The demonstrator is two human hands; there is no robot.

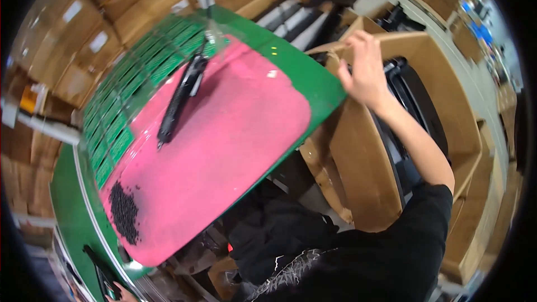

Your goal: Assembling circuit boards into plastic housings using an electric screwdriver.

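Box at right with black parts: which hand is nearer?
Right: the right hand is at the far left corner of the box; the left hand is not in view.

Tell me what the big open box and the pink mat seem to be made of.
Box: matte cardboard, judging by its brown walls and folded corners. Pink mat: probably rubber or silicone, smooth with small glossy highlights; exact material unclear.

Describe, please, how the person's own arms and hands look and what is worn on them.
The right hand wears no glove, and its slim forearm is bare up to a short, plain black fabric sleeve, which ends near the elbow. The sleeve belongs to a black fabric shirt with a jagged white print. The person's left hand and arm cannot be made out.
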